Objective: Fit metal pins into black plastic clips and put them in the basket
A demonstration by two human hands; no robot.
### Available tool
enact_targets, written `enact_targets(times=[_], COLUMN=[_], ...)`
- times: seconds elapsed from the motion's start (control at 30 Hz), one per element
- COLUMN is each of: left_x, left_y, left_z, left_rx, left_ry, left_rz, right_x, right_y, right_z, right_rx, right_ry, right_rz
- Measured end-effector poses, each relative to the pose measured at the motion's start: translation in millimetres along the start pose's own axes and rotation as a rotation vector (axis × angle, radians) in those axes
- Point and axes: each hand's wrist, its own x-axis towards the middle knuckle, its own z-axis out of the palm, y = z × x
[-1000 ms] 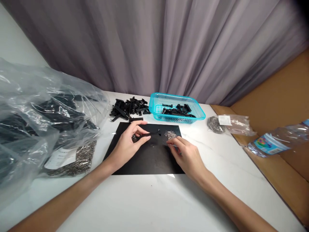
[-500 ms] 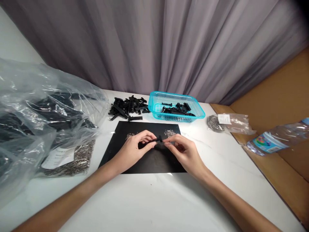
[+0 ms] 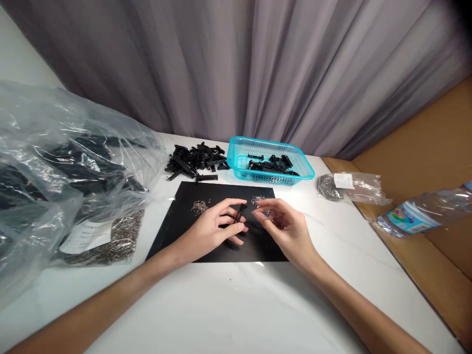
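Observation:
Between the thumb and fingers of my left hand, a slim black plastic part is held up at a slant above the black mat. My right hand hovers just right of that part, not touching it. Its thumb and forefinger are apart, and I see nothing between them; the other fingers curl partly out of sight. Small metal pieces lie on the mat in two piles: the left pile beyond my left hand, and the right pile partly behind my right fingers.
Behind the mat are a heap of black plastic parts and a blue basket holding similar parts. Large clear bags and a bag of metal pieces fill the left. At right are another small bag and a plastic bottle.
The black part has turned from nearly level to a steep slant in my left hand. My right fingers have parted and drawn back slightly from it.

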Motion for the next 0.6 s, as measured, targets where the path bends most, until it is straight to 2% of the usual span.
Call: enact_targets(times=[0.1,0.23,0.33,0.6], left_x=[-1.2,-1.5,-1.0,-1.3], left_y=[-1.9,-7.9,-10.8,-13.4], left_z=[2.4,4.1,5.2,10.4], left_rx=[-0.021,-0.017,0.0,0.259], left_ry=[-0.035,-0.093,-0.081,-0.006], left_rz=[0.0,-0.018,-0.013,0.153], right_x=[0.5,1.9,2.9,2.5], right_y=[2.1,2.8,2.2,4.9], right_z=[0.1,-1.4,-3.1,-2.5], right_rx=[-0.086,-0.169,-0.193,-0.231], right_ry=[0.013,0.019,0.004,0.024], right_rz=[-0.038,-0.165,-0.221,-0.182])
